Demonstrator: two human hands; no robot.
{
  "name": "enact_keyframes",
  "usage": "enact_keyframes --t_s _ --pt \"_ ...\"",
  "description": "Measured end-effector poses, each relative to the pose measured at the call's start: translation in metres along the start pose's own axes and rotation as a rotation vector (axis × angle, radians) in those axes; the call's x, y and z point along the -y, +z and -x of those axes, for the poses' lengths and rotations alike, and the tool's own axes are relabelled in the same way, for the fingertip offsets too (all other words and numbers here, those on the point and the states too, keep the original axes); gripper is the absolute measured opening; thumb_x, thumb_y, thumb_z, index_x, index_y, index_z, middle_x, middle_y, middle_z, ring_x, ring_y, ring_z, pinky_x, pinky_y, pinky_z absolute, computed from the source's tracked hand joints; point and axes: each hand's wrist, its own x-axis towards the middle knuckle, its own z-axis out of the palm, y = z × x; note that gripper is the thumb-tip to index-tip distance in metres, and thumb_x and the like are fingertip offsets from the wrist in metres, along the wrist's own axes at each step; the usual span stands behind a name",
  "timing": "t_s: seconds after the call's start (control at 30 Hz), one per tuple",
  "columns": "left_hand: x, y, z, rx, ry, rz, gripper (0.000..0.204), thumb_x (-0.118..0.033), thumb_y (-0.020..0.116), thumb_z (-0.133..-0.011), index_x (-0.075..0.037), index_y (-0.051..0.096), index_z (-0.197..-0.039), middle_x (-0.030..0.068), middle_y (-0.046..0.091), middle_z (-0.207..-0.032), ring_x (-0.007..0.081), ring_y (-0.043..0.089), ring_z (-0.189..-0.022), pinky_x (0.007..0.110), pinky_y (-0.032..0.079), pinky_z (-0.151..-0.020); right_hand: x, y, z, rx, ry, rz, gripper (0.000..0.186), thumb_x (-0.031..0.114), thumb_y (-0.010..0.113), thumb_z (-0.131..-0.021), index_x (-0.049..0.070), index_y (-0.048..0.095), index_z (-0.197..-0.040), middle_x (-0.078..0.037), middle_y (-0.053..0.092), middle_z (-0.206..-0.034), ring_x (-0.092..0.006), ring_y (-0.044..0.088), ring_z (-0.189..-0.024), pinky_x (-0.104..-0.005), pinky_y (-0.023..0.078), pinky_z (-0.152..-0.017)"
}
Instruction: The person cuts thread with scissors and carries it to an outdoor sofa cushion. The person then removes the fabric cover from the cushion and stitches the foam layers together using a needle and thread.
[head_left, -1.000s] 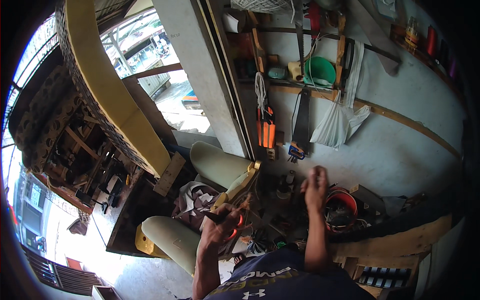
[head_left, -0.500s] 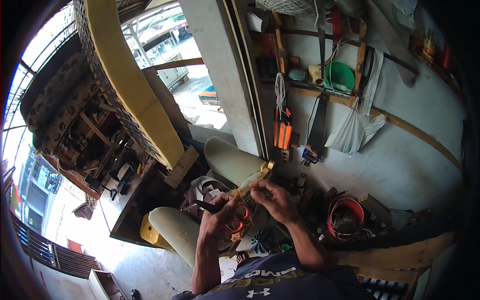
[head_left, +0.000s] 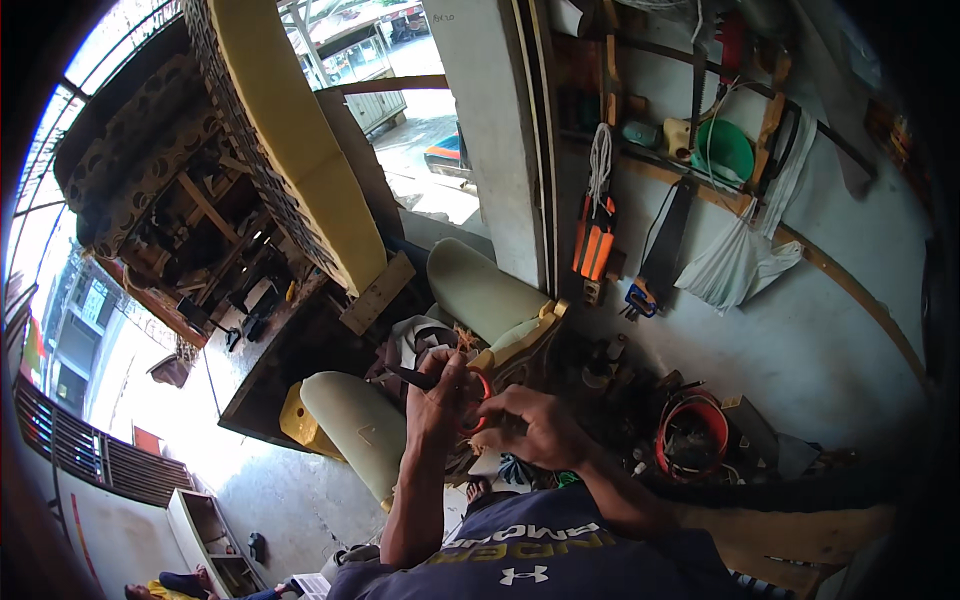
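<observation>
My left hand (head_left: 436, 395) is closed round a dark elongated object (head_left: 410, 375) and red-handled scissors (head_left: 480, 388), with frayed brown fibre (head_left: 465, 338) poking out above it. My right hand (head_left: 535, 425) is just right of and below it, fingers curled toward the scissors and some loose strands; what they grip is unclear. Behind both hands is a pale green padded armchair (head_left: 480, 280) with yellow carved wood and crumpled grey-brown fabric (head_left: 410, 335) inside.
A yellow foam-topped upholstered piece (head_left: 320, 215) stands left beside a cluttered workbench (head_left: 250, 370). Saws (head_left: 665, 250), an orange tool (head_left: 595, 250) and a white bag (head_left: 735, 275) hang on the wall. A red bucket (head_left: 690, 440) sits right. Another person (head_left: 170, 590) is at the lower left.
My right hand first moved in to the fibre at my left hand, then moved down below it. My left hand rose slightly. The view has shifted.
</observation>
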Motion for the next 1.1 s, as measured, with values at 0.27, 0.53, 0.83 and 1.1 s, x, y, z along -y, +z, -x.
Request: enact_keyframes --t_s 0.27,0.53,0.83,1.1 --pt "0.005 -0.019 0.000 0.177 -0.033 -0.291 0.029 -0.035 0.058 -0.101 -0.008 0.061 -0.092 -0.0051 0.052 -0.075 0.0052 0.047 -0.067 0.023 0.039 -0.061 -0.014 0.019 0.018 -0.015 0.068 -0.143 0.022 0.019 0.067 -0.096 0.003 0.066 -0.111 -0.012 0.068 -0.097 -0.0236 0.066 -0.096 -0.0351 0.052 -0.087" --pt "-0.024 -0.040 -0.002 -0.048 0.039 0.148 0.023 -0.030 0.054 -0.105 -0.010 0.056 -0.093 -0.0051 0.046 -0.069 0.0056 0.048 -0.061 0.021 0.045 -0.056 -0.042 -0.056 0.067 0.096 0.442 -0.521 0.014 0.016 0.062 -0.101 0.002 0.066 -0.099 -0.001 0.065 -0.076 -0.0051 0.057 -0.063 -0.0236 0.046 -0.058" --pt "-0.022 -0.141 0.002 -0.270 0.120 0.007 0.023 -0.031 0.056 -0.104 -0.010 0.059 -0.096 -0.0041 0.043 -0.065 0.0073 0.045 -0.056 0.021 0.037 -0.050 -0.229 -0.078 0.291 -0.356 0.999 1.134 0.040 0.026 0.073 -0.087 0.002 0.067 -0.118 -0.018 0.071 -0.094 -0.0307 0.070 -0.092 -0.0412 0.055 -0.090" --pt "0.020 -0.070 0.022 0.032 -0.238 -0.206 0.032 -0.032 0.054 -0.104 -0.011 0.049 -0.081 -0.0033 0.035 -0.063 0.0084 0.038 -0.054 0.023 0.032 -0.049 -0.291 0.016 0.348 0.038 1.337 0.315 0.038 0.036 0.069 -0.086 0.007 0.072 -0.110 -0.016 0.073 -0.102 -0.0322 0.070 -0.098 -0.0419 0.054 -0.085"
